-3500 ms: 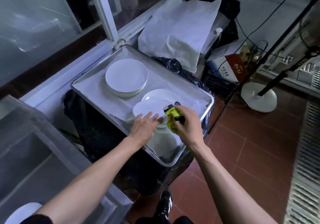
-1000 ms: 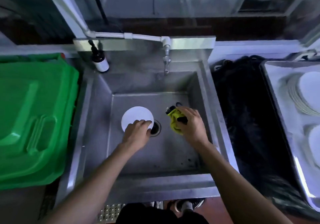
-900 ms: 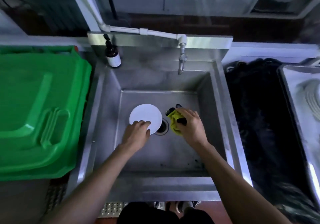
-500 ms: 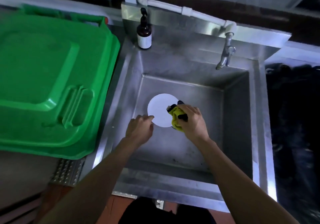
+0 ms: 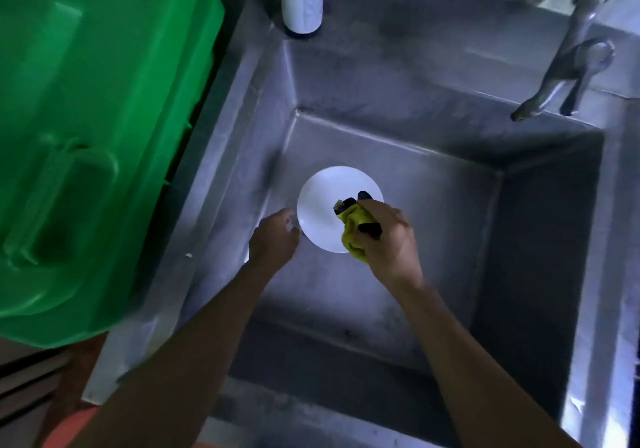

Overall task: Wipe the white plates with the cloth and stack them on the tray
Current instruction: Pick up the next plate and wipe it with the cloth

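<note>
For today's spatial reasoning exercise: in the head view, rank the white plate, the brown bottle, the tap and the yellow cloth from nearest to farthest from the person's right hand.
1. Yellow cloth: gripped in the right hand.
2. White plate: just left, under the cloth.
3. Brown bottle: far corner ledge, up left.
4. Tap: upper right. Bottle and tap are too close to call.

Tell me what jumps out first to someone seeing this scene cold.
The bright white plate glows at the middle of the dim steel sink, held at its left edge by the left hand. The right hand presses a yellow cloth onto the plate's right side. A big green bin lid fills the left, and a dark bottle stands on the sink's back corner.
</note>
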{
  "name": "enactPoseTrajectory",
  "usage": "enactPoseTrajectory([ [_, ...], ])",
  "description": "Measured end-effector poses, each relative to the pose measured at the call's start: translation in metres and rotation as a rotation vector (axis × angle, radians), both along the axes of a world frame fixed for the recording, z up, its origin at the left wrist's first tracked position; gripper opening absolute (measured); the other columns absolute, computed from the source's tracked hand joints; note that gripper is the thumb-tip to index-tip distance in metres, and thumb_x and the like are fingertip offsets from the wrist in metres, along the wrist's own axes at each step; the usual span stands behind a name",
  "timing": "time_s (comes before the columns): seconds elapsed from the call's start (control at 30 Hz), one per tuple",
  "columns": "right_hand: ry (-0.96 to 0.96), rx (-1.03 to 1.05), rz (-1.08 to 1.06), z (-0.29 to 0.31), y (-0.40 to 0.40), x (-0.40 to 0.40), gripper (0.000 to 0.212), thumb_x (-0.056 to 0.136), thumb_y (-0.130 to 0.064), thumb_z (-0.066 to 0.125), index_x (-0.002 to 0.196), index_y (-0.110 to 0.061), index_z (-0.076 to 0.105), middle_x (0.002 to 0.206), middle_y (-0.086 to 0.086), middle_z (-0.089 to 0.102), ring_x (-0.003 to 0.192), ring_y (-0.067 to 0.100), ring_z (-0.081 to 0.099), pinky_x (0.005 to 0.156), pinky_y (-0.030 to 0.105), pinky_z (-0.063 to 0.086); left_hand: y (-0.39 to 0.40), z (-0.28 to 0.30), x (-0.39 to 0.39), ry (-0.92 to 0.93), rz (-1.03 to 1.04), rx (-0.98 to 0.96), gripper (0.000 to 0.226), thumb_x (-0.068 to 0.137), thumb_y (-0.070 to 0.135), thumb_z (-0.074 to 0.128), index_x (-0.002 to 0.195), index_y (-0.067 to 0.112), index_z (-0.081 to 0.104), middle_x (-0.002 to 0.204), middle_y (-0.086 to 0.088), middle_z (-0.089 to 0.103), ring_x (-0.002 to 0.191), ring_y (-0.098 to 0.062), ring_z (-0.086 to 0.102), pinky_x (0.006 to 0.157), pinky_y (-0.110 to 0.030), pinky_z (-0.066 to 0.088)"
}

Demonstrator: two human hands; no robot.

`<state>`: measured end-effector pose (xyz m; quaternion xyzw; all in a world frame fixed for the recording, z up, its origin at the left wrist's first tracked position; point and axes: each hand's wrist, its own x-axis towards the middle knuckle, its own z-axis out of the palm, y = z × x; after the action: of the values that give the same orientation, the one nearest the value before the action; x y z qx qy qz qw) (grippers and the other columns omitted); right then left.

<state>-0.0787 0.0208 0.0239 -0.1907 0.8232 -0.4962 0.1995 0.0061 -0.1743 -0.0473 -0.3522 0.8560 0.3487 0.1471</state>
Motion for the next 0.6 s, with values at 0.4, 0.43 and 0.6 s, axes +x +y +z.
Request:
enactPoseTrajectory([
  [0.4,-0.029,-0.001,0.035,-0.047,0.007,-0.027,0.034,0.06,0.005,0.055,0.074,-0.026,0.056,0.094,-0.011,0.074,0.089,0.025,0.066,0.083,0.039,0.053,0.012,-0.066,-0.039,0.03,0.34,0.078,0.028,0.082,0.016,0.077,0.107,0.007,0.068,0.103,-0.008,0.074,0.088,-0.03,0.07,0.073,-0.05,0.061],
  [0.43,-0.043,0.015,0.036,-0.05,0.008,-0.026,0.032,0.06,0.003,0.056,0.076,-0.025,0.058,0.097,-0.01,0.074,0.093,0.025,0.066,0.085,0.039,0.053,0.013,-0.068,-0.04,0.033,0.364,0.088,0.03,0.081,0.016,0.079,0.108,0.008,0.067,0.102,-0.008,0.073,0.088,-0.03,0.069,0.071,-0.051,0.062],
  [0.6,-0.089,0.041,0.016,-0.056,0.011,-0.025,0.031,0.061,-0.001,0.056,0.077,-0.027,0.06,0.098,-0.005,0.075,0.097,0.029,0.066,0.09,0.044,0.052,0.015,-0.077,-0.042,0.01,0.417,0.111,0.034,0.078,0.013,0.084,0.103,0.007,0.062,0.096,-0.009,0.069,0.085,-0.034,0.07,0.071,-0.052,0.061],
])
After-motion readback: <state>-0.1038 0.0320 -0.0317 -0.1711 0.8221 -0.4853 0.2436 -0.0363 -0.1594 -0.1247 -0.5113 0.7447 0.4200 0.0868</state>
